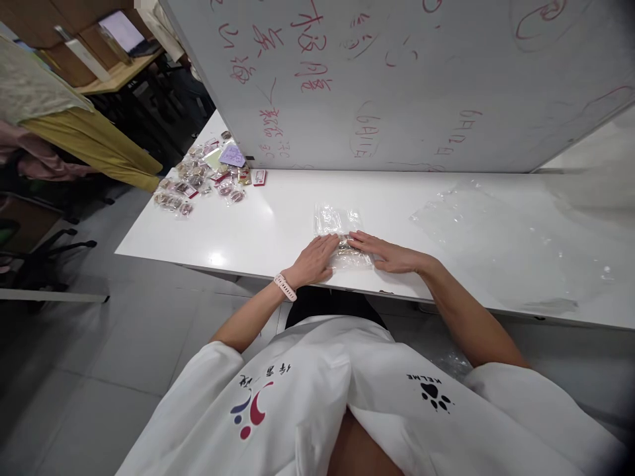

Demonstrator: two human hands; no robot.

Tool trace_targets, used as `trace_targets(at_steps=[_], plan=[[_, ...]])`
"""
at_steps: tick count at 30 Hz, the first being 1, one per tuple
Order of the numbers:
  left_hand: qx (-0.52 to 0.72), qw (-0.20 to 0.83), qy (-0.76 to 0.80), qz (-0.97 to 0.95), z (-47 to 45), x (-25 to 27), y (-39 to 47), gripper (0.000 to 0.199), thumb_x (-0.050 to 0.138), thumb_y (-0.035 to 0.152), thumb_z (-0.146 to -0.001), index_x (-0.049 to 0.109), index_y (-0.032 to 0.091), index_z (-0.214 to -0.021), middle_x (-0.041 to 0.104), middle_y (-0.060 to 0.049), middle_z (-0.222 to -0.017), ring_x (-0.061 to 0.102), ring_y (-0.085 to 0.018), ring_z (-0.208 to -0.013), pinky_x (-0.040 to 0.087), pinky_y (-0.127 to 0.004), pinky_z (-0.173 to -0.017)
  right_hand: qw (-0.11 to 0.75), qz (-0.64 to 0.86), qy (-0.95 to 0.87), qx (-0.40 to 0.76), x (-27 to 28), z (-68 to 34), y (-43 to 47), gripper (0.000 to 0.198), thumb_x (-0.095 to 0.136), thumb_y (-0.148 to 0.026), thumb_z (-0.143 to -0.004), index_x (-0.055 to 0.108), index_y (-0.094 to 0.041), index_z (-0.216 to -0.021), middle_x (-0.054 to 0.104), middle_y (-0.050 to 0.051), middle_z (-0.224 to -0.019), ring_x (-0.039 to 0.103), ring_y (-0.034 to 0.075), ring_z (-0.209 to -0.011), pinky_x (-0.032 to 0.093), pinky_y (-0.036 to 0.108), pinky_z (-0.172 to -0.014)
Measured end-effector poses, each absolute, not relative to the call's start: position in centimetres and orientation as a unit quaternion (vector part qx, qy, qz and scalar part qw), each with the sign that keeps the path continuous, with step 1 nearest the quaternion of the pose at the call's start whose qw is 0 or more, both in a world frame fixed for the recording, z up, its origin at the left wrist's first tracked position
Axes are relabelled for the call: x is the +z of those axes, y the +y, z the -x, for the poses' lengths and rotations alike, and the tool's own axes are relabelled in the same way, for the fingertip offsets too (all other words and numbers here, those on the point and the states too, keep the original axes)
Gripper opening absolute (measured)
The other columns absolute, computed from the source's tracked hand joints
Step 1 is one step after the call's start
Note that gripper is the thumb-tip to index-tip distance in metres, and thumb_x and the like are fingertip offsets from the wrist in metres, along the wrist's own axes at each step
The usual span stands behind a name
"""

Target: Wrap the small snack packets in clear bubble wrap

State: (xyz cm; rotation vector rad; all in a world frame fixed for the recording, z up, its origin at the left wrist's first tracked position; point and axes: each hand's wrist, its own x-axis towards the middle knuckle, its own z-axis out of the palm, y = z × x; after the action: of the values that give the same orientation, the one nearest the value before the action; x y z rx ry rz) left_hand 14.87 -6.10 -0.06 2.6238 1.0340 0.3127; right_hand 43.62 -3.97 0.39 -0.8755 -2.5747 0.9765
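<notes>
A clear plastic wrap [338, 217] lies on the white table in front of me, around a small brownish item [346, 244] whose kind I cannot make out. My left hand [316, 258] rests flat over the left end of the wrapped item, fingers stretched out. From the other side, my right hand [384, 251] lies with its fingers extended over the right end. Both palms face down, and part of the item shows between the fingertips. A pale watch band [285, 287] circles my left wrist.
Several small wrapped packets [191, 175] are piled at the table's left end, beside a red-edged box [259, 177]. A large clear plastic sheet [501, 244] spreads over the right side. The whiteboard [397, 86] stands along the back. A person in yellow trousers [94, 142] is at far left.
</notes>
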Motion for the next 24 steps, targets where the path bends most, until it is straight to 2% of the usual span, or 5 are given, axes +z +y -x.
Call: trace_targets(at_steps=[6, 12, 15, 19, 24], plan=[[0.131, 0.153, 0.386, -0.900, -15.5, 0.0, -6.1, 0.075, 0.059, 0.024, -0.081, 0.030, 0.016, -0.150, 0.043, -0.017, -0.154, 0.039, -0.030, -0.145, 0.029, -0.050, -0.121, 0.196, 0.386, -0.872, 0.229, -1.2, -41.2, -5.1, 0.070, 0.041, -0.006, -0.084, 0.048, -0.031, -0.149, 0.047, 0.000, -0.153, 0.044, 0.021, -0.140, 0.039, 0.050, -0.112], [0.119, 0.197, 0.410, -0.882, -15.1, 2.1, -6.8, 0.051, 0.059, 0.030, -0.088, 0.047, 0.022, -0.137, 0.062, -0.012, -0.131, 0.062, -0.028, -0.117, 0.048, -0.043, -0.098, 0.203, 0.436, -0.846, 0.230, -0.6, -40.5, -7.1, 0.047, 0.045, -0.024, -0.094, 0.060, -0.031, -0.137, 0.064, 0.002, -0.137, 0.059, 0.025, -0.119, 0.043, 0.045, -0.100], [0.092, 0.278, 0.423, -0.857, -14.7, 4.1, -5.0, 0.029, 0.050, 0.037, -0.094, 0.063, 0.021, -0.114, 0.071, -0.006, -0.094, 0.067, -0.021, -0.081, 0.049, -0.032, -0.074, 0.207, 0.472, -0.822, 0.244, -0.2, -40.2, -7.1, 0.039, 0.040, -0.037, -0.098, 0.068, -0.029, -0.123, 0.074, 0.004, -0.112, 0.066, 0.024, -0.097, 0.043, 0.042, -0.093], [0.060, 0.377, 0.414, -0.826, -15.2, 5.4, -0.3, 0.037, 0.050, 0.039, -0.092, 0.063, 0.017, -0.066, 0.060, -0.002, -0.058, 0.054, -0.014, -0.056, 0.039, -0.027, -0.059, 0.196, 0.570, -0.742, 0.294, 0.2, -39.0, -5.9, 0.051, 0.031, -0.054, -0.100, 0.070, -0.022, -0.091, 0.069, 0.004, -0.074, 0.062, 0.022, -0.070, 0.043, 0.033, -0.069], [0.015, 0.306, 0.473, -0.826, -16.7, 3.7, 2.8, 0.034, 0.062, 0.041, -0.087, 0.063, 0.016, -0.065, 0.064, -0.007, -0.066, 0.059, -0.019, -0.064, 0.042, -0.030, -0.063, 0.191, 0.663, -0.692, 0.213, 0.7, -37.8, -4.4, 0.037, 0.048, -0.049, -0.093, 0.065, -0.021, -0.110, 0.070, 0.010, -0.101, 0.062, 0.029, -0.092, 0.046, 0.040, -0.080]])
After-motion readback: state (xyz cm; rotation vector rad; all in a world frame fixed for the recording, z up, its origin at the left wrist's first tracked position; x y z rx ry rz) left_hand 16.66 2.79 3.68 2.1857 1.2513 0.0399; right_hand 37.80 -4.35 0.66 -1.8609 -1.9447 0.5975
